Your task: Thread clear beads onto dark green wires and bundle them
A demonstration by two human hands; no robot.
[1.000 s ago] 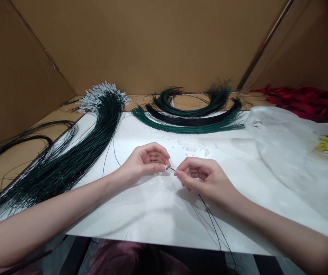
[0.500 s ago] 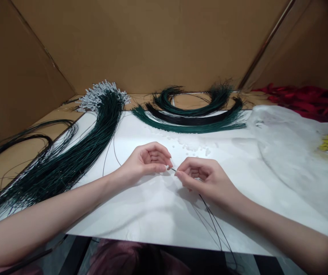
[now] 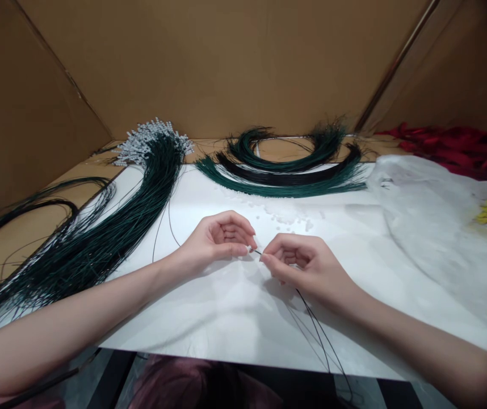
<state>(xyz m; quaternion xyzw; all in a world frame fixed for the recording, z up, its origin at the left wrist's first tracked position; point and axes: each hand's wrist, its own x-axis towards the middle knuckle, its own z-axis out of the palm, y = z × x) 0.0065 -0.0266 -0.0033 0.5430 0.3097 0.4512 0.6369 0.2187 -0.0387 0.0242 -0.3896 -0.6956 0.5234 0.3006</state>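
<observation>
My left hand (image 3: 222,238) is closed in a pinch on a small white bead (image 3: 250,249) above the white board (image 3: 226,318). Thumb and fingertips partly cover the bead. Just to its right, my right hand (image 3: 298,261) pinches a thin dark cord (image 3: 317,325) near its end. A short piece of the cord bridges the gap between the fingertips of both hands and meets the bead. Two strands of it come out below my right hand and run over the board's front edge. Whether the cord passes through the bead is too small to tell.
Loose white beads (image 3: 288,216) lie beyond my hands. A large bundle of dark green cords (image 3: 150,193) with white-beaded ends (image 3: 145,142) is at left. Curved cord bundles (image 3: 286,182) lie behind. At right are a clear plastic bag (image 3: 431,227) and red fabric (image 3: 456,147).
Almost nothing differs. Both hands hold the same pinch, with only a very slight shift at the fingertips.
</observation>
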